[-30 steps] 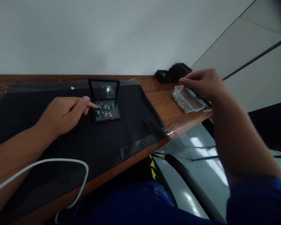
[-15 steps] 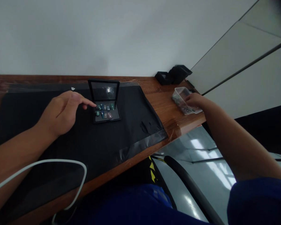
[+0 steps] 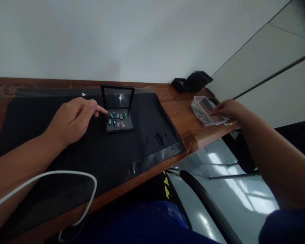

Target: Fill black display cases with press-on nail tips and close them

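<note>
An open black case (image 3: 119, 128) with a clear-windowed lid stands on the black mat (image 3: 112, 159). Inside it lie several small press-on nails (image 3: 117, 116) in green, blue and pinkish tones, in two rows. My left hand (image 3: 75, 117) points its index finger at the case's left side, the tip at the end of the upper row; its other fingers are loosely curled and I see nothing in them. To the right, my right hand (image 3: 228, 109) hovers over the rim of a clear plastic box (image 3: 203, 113), fingers pinched. What they hold, if anything, is too small to make out.
Black open boxes (image 3: 191, 82) stand against the wall at the back of the wooden table (image 3: 178, 108). A white cable (image 3: 66, 171) loops across the near left. Small coloured bits (image 3: 228, 124) lie beside the clear box. A dark chair arm (image 3: 205, 200) is below the table edge.
My right hand has lifted from inside the clear box and shifted right to its rim. The left hand keeps its place at the case. The whole view has shifted slightly.
</note>
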The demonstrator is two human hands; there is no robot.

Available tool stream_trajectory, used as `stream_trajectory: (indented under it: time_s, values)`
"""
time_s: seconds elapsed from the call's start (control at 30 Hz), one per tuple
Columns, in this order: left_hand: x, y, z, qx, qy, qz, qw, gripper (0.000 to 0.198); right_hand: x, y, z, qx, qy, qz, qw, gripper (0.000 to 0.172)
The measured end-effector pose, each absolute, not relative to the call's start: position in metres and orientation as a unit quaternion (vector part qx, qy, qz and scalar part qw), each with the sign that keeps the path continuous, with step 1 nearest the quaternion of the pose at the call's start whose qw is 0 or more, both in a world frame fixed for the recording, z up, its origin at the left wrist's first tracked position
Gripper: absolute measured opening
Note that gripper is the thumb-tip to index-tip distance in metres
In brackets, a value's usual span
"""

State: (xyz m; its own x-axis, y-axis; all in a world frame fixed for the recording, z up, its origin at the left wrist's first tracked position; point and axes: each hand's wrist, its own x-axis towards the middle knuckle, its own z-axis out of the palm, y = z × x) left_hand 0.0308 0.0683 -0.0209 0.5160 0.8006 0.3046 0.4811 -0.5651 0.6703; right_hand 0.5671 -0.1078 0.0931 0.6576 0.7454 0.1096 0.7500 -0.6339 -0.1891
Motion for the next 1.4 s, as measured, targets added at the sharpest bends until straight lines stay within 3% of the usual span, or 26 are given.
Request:
stream_trajectory:
  time_s: [0.1,0.2,0.3,0.4,0.63,0.77,1.03,1.4]
  values:
    - [0.03,0.067,-0.021,0.838,0.344,0.332,0.264,0.053,0.554,-0.106,0.108,-0.921,-0.373,-0.036,0.108,0.031]
    - [0.032,0.063,-0.02,0.846,0.306,0.345,0.269,0.046,0.522,-0.102,0.115,-0.901,-0.388,-0.069,0.18,0.019]
    - [0.034,0.06,-0.017,0.851,0.294,0.341,0.272,0.044,0.467,-0.097,0.11,-0.782,-0.532,-0.025,0.323,0.019]
    - [0.032,0.06,-0.014,0.856,0.293,0.329,0.269,0.043,0.403,-0.087,0.095,-0.612,-0.684,0.077,0.388,0.013]
    - [0.028,0.061,-0.006,0.874,0.293,0.301,0.244,0.039,0.315,-0.036,0.034,-0.436,-0.719,0.337,0.424,0.04]
    - [0.031,0.061,-0.008,0.873,0.267,0.318,0.255,0.038,0.307,-0.018,0.004,-0.422,-0.665,0.39,0.477,0.048]
    - [0.034,0.062,-0.016,0.863,0.273,0.324,0.274,0.033,0.314,-0.011,-0.002,-0.414,-0.635,0.413,0.505,0.043]
    - [0.035,0.057,-0.01,0.86,0.323,0.272,0.288,0.04,0.324,-0.019,-0.007,-0.494,-0.581,0.472,0.441,0.049]
